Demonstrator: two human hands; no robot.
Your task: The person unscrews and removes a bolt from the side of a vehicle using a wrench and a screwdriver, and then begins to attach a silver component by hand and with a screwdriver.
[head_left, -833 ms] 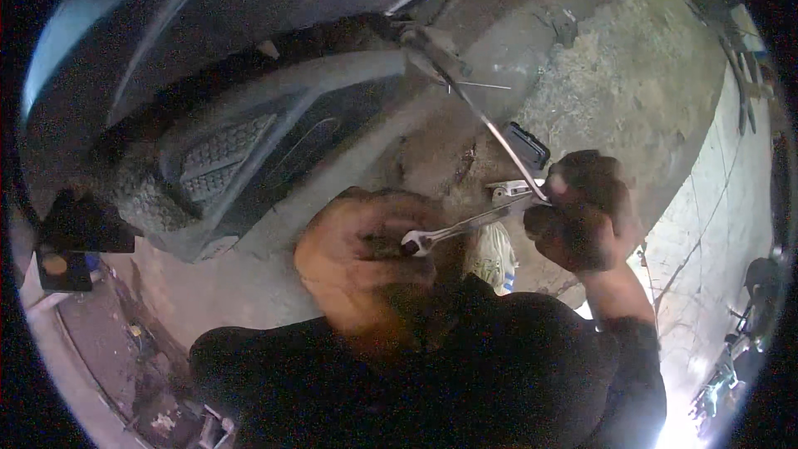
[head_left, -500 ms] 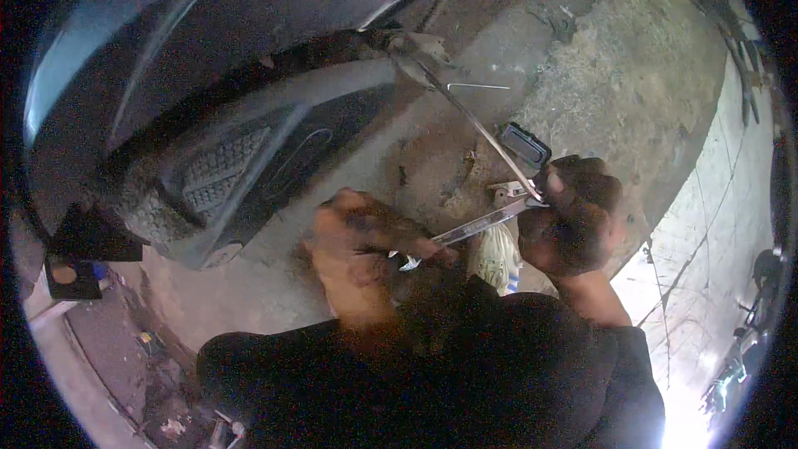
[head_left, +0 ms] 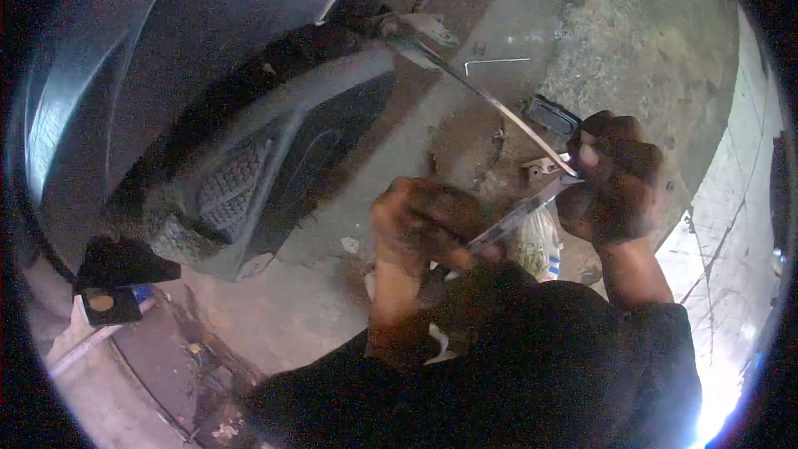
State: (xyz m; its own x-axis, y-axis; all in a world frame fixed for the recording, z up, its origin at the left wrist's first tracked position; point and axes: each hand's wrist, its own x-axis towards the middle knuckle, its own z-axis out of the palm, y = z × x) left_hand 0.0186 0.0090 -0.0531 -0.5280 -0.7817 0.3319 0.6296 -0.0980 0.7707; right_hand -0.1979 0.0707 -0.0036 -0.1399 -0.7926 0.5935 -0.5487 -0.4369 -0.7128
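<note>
My left hand [head_left: 424,229] is closed on the lower part of a silver wrench [head_left: 522,209]. My right hand [head_left: 613,179] is closed where the wrench's upper end meets a long thin metal rod [head_left: 507,112]; exactly how they join is hidden by my fingers. The rod runs up-left to a bracket [head_left: 411,37] beside a dark panel. Under my right hand lie a small metal clamp-like part [head_left: 542,168], a black rectangular case [head_left: 550,115] and a pale sack [head_left: 539,254]. An L-shaped hex key [head_left: 497,61] lies beside the rod.
A large dark body panel [head_left: 174,50] fills the upper left, with a textured black trim piece [head_left: 241,183] below it. A black plate [head_left: 112,303] sits at the lower left. Concrete floor [head_left: 640,50] meets pale tiles [head_left: 723,224] on the right.
The view has shifted, moving both hands up and right in the picture. My left fingers now cover the wrench's lower end, which was visible earlier.
</note>
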